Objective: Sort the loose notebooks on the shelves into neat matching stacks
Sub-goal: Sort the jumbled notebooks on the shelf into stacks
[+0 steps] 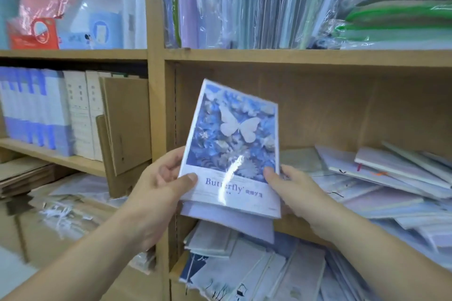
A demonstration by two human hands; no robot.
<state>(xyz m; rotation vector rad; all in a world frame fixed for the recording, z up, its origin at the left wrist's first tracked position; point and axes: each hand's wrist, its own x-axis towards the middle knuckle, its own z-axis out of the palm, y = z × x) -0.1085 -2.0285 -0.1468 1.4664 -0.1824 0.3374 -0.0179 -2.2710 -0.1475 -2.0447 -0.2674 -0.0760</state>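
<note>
Two hands grip butterfly notebook (232, 146) between them; left hand (161, 186), right hand (291, 190) pinching lower corners.

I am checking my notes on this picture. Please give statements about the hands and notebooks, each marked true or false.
The left hand and the right hand both hold the Butterfly notebook. True.
Its cover shows a red flower. False: a white butterfly on blue flowers.
A lilac notebook sits behind it. True.
The loose notebooks at right form one neat stack. False: they lie fanned and overlapping.
</note>
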